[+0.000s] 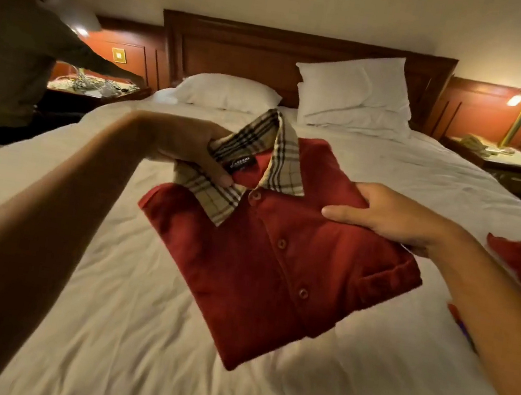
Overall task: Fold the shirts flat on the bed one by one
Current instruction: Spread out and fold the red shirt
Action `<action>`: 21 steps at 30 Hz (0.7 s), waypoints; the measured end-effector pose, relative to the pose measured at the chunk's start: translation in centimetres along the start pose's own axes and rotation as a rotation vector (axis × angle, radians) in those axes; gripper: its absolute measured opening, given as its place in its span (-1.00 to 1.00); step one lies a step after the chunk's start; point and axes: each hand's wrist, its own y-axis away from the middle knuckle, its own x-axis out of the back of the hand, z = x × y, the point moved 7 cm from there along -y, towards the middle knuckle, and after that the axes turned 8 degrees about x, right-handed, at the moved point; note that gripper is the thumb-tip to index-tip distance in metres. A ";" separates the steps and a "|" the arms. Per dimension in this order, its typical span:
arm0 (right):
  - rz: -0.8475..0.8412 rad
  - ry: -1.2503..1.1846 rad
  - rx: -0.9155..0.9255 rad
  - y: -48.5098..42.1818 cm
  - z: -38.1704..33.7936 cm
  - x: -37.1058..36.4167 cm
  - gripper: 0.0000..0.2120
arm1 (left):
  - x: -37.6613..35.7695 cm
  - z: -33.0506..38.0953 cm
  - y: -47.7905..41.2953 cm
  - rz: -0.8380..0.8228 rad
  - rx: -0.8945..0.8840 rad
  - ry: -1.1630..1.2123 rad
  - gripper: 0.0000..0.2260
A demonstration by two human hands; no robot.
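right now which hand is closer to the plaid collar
Left. The left hand grips the plaid collar itself; the right hand holds the side edge of the red polo shirt, apart from the collar.

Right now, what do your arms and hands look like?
Two bare arms, the left arm and right arm: no sleeves, watch or bracelet in view. The left hand and right hand have no gloves, and no rings show on the fingers.

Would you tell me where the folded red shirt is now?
Centre of the head view: the red shirt is held over the bed, left hand gripping its collar, right hand its right edge.
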 end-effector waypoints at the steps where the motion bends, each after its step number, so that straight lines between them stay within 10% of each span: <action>1: 0.062 -0.050 0.007 1.1 -0.2 0.4 -0.59 | 1.0 1.5 -0.8 0.020 0.030 -0.057 -0.51; 9: 0.451 0.111 -0.471 8.7 12.9 -5.4 -0.51 | -7.5 -4.9 -7.4 0.386 0.301 -0.193 -0.28; 17: 0.811 0.005 -0.281 16.3 14.0 -10.0 -0.72 | -20.7 -14.0 3.9 0.857 0.248 0.343 -0.68; 21: 0.838 0.037 -0.287 16.9 12.9 -10.1 -0.75 | -21.4 -12.5 5.2 0.831 0.197 0.386 -0.74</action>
